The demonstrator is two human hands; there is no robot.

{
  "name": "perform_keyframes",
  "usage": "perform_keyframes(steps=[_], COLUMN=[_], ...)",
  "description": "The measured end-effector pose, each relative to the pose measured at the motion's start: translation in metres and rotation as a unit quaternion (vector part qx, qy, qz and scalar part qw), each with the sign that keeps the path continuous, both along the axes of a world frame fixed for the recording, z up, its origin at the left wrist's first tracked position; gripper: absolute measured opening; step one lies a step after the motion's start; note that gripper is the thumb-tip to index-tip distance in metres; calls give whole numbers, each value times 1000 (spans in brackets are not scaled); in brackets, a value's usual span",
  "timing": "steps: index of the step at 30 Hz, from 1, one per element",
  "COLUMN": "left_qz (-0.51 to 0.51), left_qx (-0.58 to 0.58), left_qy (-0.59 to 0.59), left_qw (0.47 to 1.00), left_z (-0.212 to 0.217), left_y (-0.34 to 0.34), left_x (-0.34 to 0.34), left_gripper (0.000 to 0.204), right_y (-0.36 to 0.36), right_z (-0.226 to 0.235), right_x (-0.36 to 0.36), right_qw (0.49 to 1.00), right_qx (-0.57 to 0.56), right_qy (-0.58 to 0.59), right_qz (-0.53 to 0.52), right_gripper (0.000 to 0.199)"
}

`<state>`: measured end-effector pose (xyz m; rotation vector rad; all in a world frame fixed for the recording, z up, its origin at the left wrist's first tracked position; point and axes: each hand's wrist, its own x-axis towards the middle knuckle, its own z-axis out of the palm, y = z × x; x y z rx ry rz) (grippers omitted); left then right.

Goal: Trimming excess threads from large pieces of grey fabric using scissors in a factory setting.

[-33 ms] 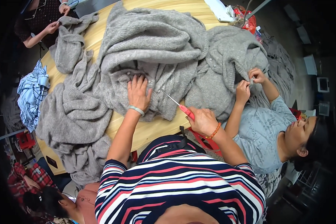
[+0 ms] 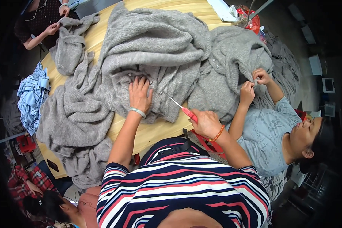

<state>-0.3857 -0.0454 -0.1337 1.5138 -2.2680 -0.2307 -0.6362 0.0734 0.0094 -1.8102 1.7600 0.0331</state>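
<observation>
Closed grip: right hand (image 2: 206,123) wrapped round red-handled, slim metal-tipped tool (image 2: 188,114); tip at small button (image 2: 161,92) on grey knit garment (image 2: 152,38). Left hand (image 2: 140,98) flat on same garment, fingers slightly apart. Garment heaped mid-tabletop (image 2: 159,132), between other grey knits (image 2: 78,114).

Two bare forearms stretch ahead of a short-sleeved shirt (image 2: 186,186) striped navy, white and coral. The left hand (image 2: 140,95), with a pale green, smooth bangle (image 2: 138,112) at its wrist, lies palm down, fingers pointing away from the shirt. The right hand (image 2: 206,123), nearer the shirt, is curled in a grip below an orange beaded bracelet (image 2: 219,133).
</observation>
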Motion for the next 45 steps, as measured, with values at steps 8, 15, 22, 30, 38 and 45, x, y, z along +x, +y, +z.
perform_keyframes(steps=[8,15,22,30,38,45], left_qz=[-29,44,144,-26,-251,-421], left_qx=[-21,-56,113,117,113,170], left_qy=[38,53,257,703,746,625], left_qw=[999,996,949,701,606,635], left_z=[-11,30,-13,221,350,463], left_y=[3,75,64,32,41,-30], left_x=[12,11,105,106,104,138], left_gripper=[36,80,40,30,52,51], right_y=[5,6,-5,-38,-96,-121], right_z=[0,-5,-11,-1,26,47], right_x=[12,-5,1,9,42,70], right_qw=[1000,999,996,974,911,828], right_qx=[-3,-11,-47,-138,-237,-178], right_qy=[-22,-48,-70,-175,-338,-523], right_qz=[20,-6,-10,-31,-15,92], right_gripper=[19,25,21,27,29,46])
